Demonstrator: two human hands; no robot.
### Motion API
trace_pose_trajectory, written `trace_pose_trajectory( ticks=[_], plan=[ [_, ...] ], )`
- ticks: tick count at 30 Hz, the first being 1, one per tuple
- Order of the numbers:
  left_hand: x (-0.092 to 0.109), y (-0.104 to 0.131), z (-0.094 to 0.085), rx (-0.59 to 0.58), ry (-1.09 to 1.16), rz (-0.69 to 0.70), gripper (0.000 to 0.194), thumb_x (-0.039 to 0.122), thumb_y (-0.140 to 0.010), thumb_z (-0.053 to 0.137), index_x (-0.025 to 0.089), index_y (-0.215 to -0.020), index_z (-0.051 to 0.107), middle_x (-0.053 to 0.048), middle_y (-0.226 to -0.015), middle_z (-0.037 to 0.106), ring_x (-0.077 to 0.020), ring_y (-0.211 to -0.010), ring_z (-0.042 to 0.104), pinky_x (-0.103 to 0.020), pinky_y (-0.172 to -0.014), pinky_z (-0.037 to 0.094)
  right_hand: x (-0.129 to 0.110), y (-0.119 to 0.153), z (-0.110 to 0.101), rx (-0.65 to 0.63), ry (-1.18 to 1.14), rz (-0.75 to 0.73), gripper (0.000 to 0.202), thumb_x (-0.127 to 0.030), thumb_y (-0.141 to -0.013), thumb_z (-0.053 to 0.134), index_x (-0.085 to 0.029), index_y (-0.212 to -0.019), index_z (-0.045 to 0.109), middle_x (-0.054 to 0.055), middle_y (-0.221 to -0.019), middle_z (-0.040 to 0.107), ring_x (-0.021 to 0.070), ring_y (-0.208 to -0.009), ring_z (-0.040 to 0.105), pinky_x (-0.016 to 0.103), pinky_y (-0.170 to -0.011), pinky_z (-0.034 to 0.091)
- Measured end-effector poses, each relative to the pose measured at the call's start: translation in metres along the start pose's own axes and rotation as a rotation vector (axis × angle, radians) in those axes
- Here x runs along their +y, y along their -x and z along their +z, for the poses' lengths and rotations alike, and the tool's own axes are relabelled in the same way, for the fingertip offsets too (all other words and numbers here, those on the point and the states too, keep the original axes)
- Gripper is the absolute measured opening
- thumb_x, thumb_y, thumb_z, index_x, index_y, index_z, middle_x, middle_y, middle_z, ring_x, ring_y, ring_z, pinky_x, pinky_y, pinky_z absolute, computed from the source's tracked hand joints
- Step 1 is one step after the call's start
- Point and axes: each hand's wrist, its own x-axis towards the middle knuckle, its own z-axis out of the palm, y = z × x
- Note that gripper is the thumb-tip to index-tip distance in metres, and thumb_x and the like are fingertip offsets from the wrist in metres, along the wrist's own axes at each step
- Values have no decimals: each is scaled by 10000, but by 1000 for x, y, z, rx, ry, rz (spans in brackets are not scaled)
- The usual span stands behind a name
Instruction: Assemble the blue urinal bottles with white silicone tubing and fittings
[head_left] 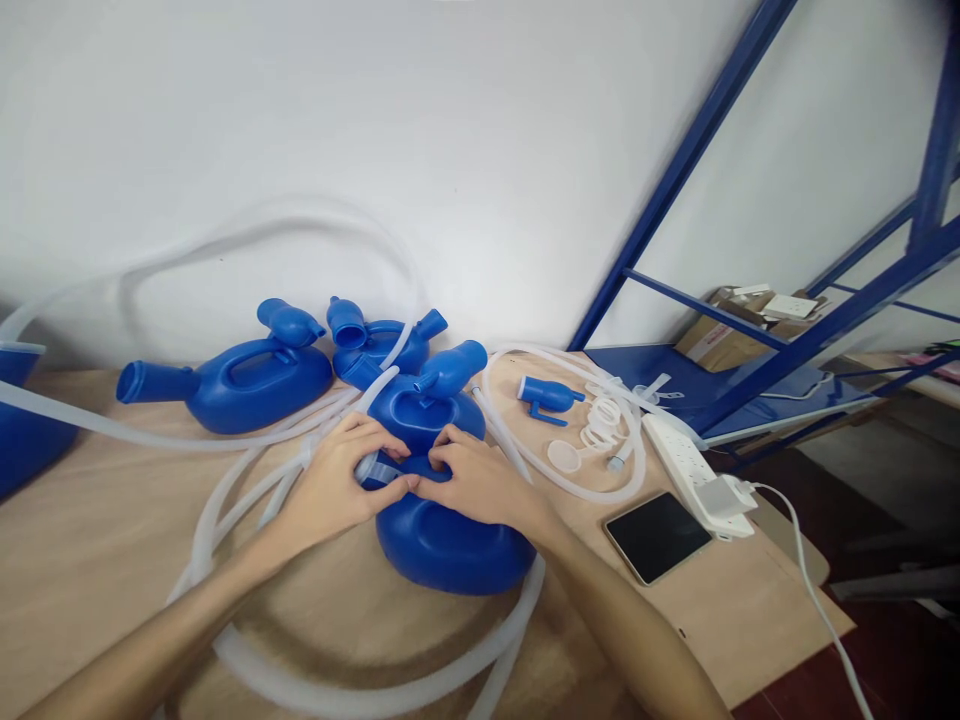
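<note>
In front of me a blue plastic urinal bottle [457, 545] lies on its side on the table, its neck toward the left. My left hand [337, 480] is closed around the neck end, where a clear strap-like cap piece [379, 470] shows between thumb and fingers. From the other side my right hand [480, 478] grips the same bottle close to the neck, its thumb meeting the left thumb. Fingers hide part of the neck. Just behind, a second blue bottle [390, 405] touches or nearly touches the hands, with a blue spout piece [454, 370] on top.
More blue bottles [247, 385] stand along the wall. Long translucent hoses [360, 695] loop across the brown tabletop [67, 590]. On the right are a loose blue spout [551, 393], white rings [600, 425], a phone [656, 537], a power strip [679, 455] and a blue metal frame [675, 190].
</note>
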Motion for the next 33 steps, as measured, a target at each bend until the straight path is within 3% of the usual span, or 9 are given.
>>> trace_pose_trajectory(
  ticks=[3, 9, 19, 23, 26, 29, 33],
  plan=[
    [0, -1, -1, -15, 2, 26, 131, 313, -863, 725, 240, -962, 770, -35, -944, 793, -263, -978, 642, -430, -899, 534, -1, 0, -1, -7, -6, 6, 521, -667, -976, 641, -198, -749, 644, 40, -1097, 656, 193, -924, 660, 367, -852, 486],
    [3, -1, 1, 64, -9, 10, 114, 285, -906, 629, 232, -864, 721, -35, -875, 754, -242, -919, 641, -396, -836, 534, -1, -1, -3, -31, -20, 20, 447, -591, -997, 652, -210, -766, 692, 40, -1063, 638, 215, -999, 667, 377, -888, 502],
    [3, -2, -1, 24, -38, 81, 151, 271, -944, 605, 228, -830, 695, -29, -840, 742, -231, -880, 637, -373, -810, 525, -4, -1, -3, -31, 42, 15, 523, -628, -1033, 561, -203, -770, 716, 60, -1104, 646, 232, -1004, 668, 412, -902, 509],
    [0, -4, -9, -87, -94, 123, 175, 396, -941, 705, 226, -910, 734, -48, -964, 778, -264, -979, 661, -417, -892, 545, -2, 0, -1, -12, 40, -6, 505, -604, -1035, 577, -195, -782, 729, 76, -1131, 659, 245, -1049, 675, 429, -975, 507],
    [-4, -5, -22, -199, -159, 173, 303, 472, -915, 766, 235, -1103, 754, -71, -1138, 773, -296, -1121, 668, -436, -967, 555, 0, 0, -4, -41, 19, -25, 471, -619, -1017, 602, -201, -862, 756, 77, -1174, 666, 259, -1091, 683, 454, -1036, 499],
    [-11, -3, -37, -284, -194, 209, 419, 481, -956, 738, 280, -1323, 716, -79, -1311, 731, -289, -1223, 671, -423, -1041, 556, 4, 1, -11, -125, 3, -62, 578, -753, -936, 623, -199, -977, 780, 101, -1279, 658, 312, -1188, 664, 502, -1071, 497],
    [-21, 1, -54, -366, -202, 258, 432, 463, -982, 712, 334, -1394, 702, -65, -1429, 700, -283, -1286, 679, -426, -1088, 566, 9, 1, -18, -204, 17, -95, 653, -767, -846, 722, -190, -1145, 779, 125, -1419, 620, 346, -1245, 644, 519, -1081, 501]
  ],
)
